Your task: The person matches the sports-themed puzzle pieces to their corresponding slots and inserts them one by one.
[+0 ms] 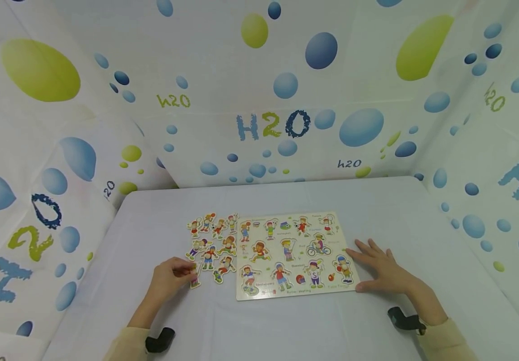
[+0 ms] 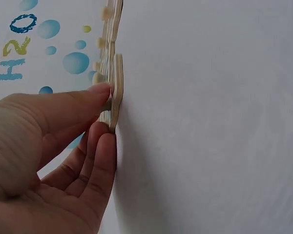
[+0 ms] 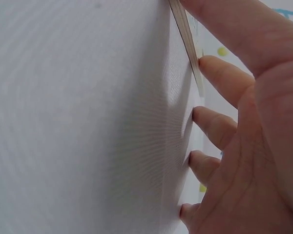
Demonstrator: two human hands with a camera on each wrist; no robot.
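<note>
My left hand (image 1: 169, 281) pinches a small wooden puzzle piece (image 1: 195, 284) with a child figure on it, at the near left of a group of loose pieces (image 1: 209, 257). In the left wrist view, the thumb and a finger of that hand (image 2: 53, 146) meet at the knob of the piece (image 2: 118, 78), whose plywood edge shows. Beside the loose pieces lies a wooden puzzle board (image 1: 275, 254) printed with sports figures. With its fingers spread, my right hand (image 1: 378, 268) touches the board's right edge; the right wrist view shows the fingertips on the board's edge (image 3: 186, 41) and the cloth.
A white cloth (image 1: 295, 331) covers the table. Behind and on both sides hang white curtains (image 1: 214, 60) with blue and green drops and H2O lettering. Black straps with dark blocks (image 1: 161, 340) are on both wrists.
</note>
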